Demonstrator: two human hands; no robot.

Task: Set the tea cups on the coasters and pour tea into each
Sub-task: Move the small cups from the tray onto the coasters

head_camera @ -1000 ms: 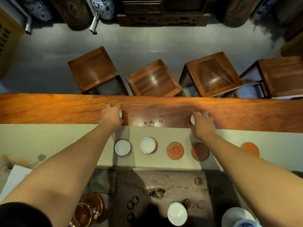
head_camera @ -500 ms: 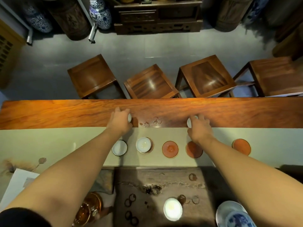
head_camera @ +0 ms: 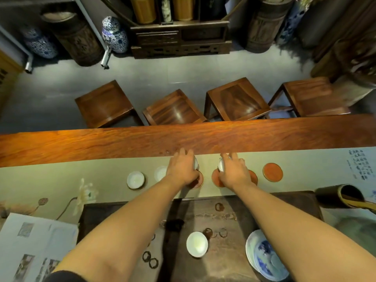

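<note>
A row of round orange coasters lies on the pale runner. My left hand (head_camera: 181, 169) grips a small white cup (head_camera: 195, 162) tilted above the third coaster (head_camera: 200, 180). My right hand (head_camera: 234, 171) grips another white cup (head_camera: 221, 164) above the fourth coaster (head_camera: 216, 179). Two white cups (head_camera: 135, 179) (head_camera: 160, 173) sit on the two left coasters. The far right coaster (head_camera: 272, 172) is bare. One more white cup (head_camera: 197, 244) stands on the dark tea tray (head_camera: 234, 216) near me.
A blue-and-white bowl on a plate (head_camera: 264, 255) sits at the tray's right. A dark bamboo holder (head_camera: 339, 197) lies at right, printed papers (head_camera: 30, 247) at left. The red wooden table edge (head_camera: 122, 143) runs beyond the runner, with several stools (head_camera: 175, 108) behind it.
Both hands have drawn the two cups back from the wooden strip toward me and inward, over the third and fourth coasters. The camera has tilted up.
</note>
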